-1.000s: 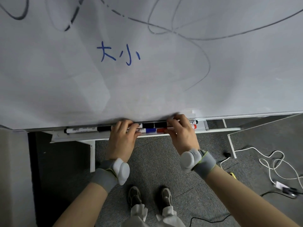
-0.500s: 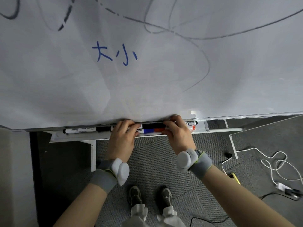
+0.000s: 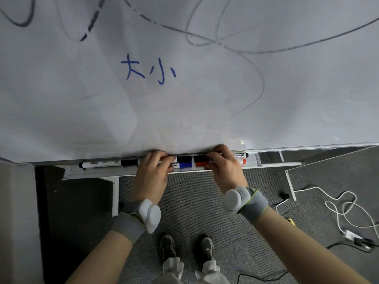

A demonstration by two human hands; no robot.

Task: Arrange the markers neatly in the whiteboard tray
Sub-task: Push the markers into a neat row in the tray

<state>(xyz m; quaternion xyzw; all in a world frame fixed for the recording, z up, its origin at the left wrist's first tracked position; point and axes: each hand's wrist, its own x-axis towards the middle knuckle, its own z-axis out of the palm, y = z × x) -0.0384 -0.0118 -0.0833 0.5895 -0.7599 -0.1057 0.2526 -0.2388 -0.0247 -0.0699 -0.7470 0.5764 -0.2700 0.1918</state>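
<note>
- Head view: a long, narrow white metal whiteboard tray point(image 3: 92, 174) runs under the bottom edge of the large white whiteboard point(image 3: 205, 111), crossing the frame from 9 o'clock toward 3 o'clock.
- At the 9 o'clock end of the tray lies a white-barrelled marker with a black cap point(image 3: 106, 163), lengthwise and apart from both hands.
- The left hand point(image 3: 152, 175) sits palm down on the tray, fingers curled over the barrels of a blue-capped marker point(image 3: 185, 165) and a black-capped marker point(image 3: 184, 159) behind it; the caps stick out toward 3 o'clock.
- The right hand point(image 3: 226, 169) sits just beside it at 3 o'clock, fingers curled over a red-capped marker point(image 3: 202, 164) and a second black-capped one point(image 3: 200, 158); their far ends show past the knuckles.
- The facing caps lie between the two hands, nearly touching.
- Each wrist wears a grey band with a white pod point(image 3: 233, 199).
</note>
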